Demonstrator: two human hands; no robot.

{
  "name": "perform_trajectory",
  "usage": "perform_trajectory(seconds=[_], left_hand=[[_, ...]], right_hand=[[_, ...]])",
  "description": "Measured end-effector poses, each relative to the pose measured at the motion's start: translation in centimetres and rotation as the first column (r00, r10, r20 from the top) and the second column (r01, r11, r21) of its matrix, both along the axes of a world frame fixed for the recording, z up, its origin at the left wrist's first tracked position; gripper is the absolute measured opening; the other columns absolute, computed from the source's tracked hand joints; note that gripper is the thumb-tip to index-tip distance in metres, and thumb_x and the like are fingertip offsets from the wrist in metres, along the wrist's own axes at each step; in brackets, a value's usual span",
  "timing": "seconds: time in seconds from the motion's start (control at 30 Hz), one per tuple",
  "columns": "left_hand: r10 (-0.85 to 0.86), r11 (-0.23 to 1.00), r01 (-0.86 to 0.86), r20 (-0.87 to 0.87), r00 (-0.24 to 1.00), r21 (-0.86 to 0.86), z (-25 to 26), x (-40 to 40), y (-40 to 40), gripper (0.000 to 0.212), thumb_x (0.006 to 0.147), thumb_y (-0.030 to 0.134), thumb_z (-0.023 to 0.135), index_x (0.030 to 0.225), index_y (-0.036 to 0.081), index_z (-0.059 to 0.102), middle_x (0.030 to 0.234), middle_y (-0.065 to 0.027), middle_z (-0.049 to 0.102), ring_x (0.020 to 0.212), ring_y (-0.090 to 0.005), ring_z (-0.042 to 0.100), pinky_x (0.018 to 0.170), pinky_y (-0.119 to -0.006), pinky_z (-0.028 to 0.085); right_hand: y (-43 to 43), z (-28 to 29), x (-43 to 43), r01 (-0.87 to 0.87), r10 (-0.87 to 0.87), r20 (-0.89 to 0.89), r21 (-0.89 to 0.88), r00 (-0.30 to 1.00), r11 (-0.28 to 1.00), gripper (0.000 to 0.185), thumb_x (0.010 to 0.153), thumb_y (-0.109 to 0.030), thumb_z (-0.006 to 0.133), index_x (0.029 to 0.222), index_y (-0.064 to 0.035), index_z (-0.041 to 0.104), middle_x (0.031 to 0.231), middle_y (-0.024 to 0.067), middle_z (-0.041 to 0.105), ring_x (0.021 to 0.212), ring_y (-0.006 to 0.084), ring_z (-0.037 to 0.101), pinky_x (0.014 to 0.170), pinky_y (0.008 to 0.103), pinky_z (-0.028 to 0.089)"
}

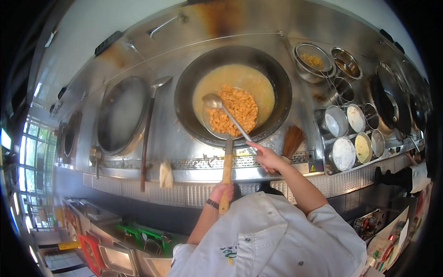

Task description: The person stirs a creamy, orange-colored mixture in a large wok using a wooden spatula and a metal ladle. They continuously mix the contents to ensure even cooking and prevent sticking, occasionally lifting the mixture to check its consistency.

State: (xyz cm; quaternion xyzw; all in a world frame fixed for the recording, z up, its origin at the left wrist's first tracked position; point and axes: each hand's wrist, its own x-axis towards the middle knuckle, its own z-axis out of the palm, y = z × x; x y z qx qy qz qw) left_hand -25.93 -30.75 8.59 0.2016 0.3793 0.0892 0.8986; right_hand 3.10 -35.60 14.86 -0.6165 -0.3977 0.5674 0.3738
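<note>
My left hand [222, 192] is closed around the wooden handle of a wire strainer [226, 166]. The strainer's basket lies in a large dark wok [183, 100] and is heaped with orange-brown fried pieces [238, 107]. Cloudy yellowish liquid [221, 74] fills the wok behind and around it. In my right hand [268, 158] is the handle of a metal ladle [213, 100], whose bowl rests over the left part of the pieces. A bristle brush [293, 138] lies just beyond my right hand.
A steaming wok [121, 114] and a long-handled wok spatula [148, 133] are on the left, with a folded cloth [166, 175] at the stove's edge. To the right stand a strainer over a pot [313, 62] and a tray [320, 152] of seasoning containers. Another person [398, 178] is at far right.
</note>
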Motion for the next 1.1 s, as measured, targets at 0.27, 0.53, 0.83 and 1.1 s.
perform_trajectory(seconds=[0.27,0.53,0.83,1.1], left_hand=[[0.048,0.99,-0.023,0.177,0.983,-0.136,-2.3,-1.2,-0.4,0.016,0.091,0.013,0.056,0.105,0.006,0.051,0.066,0.0017,0.042,0.051,-0.0094,0.041,0.043,-0.024,0.037],[-0.022,0.989,0.046,0.167,0.986,-0.143,-1.9,-1.7,0.6,0.014,0.091,0.014,0.056,0.103,0.009,0.052,0.064,0.0027,0.042,0.048,-0.0087,0.038,0.041,-0.024,0.033],[0.088,0.973,-0.017,0.305,0.948,-0.228,-2.4,-1.6,0.5,0.011,0.093,0.014,0.054,0.103,0.008,0.053,0.066,0.0036,0.042,0.05,-0.0074,0.039,0.042,-0.023,0.033],[0.07,0.988,-0.037,0.212,0.975,-0.153,-2.7,-1.1,-0.7,0.01,0.091,0.013,0.056,0.099,0.007,0.052,0.066,0.0033,0.043,0.049,-0.0092,0.042,0.044,-0.024,0.036]], right_hand=[[-3.8,5.0,2.2,0.068,-0.066,0.049,-0.046,0.997,0.997,0.064,0.088,0.002,0.045,0.147,-0.0223,0.038,0.057,-0.0002,0.044,0.037,0.0082,0.042,0.033,0.0255,0.036],[-4.1,6.2,2.4,-0.001,0.122,0.397,-0.292,0.91,0.956,0.065,0.085,-0.003,0.05,0.145,-0.0275,0.043,0.065,0.011,0.053,0.057,0.0198,0.056,0.063,0.0368,0.048],[-6.5,14.4,0.9,-0.09,0.294,0.551,-0.366,0.781,0.926,0.064,0.086,-0.001,0.046,0.144,-0.0274,0.042,0.073,0.0183,0.061,0.058,0.0254,0.061,0.064,0.0386,0.05],[-5.0,8.9,-0.6,-0.128,0.154,0.611,-0.087,0.777,0.988,0.066,0.084,0.001,0.046,0.144,-0.0259,0.042,0.073,0.0176,0.06,0.067,0.0311,0.063,0.071,0.04,0.051]])
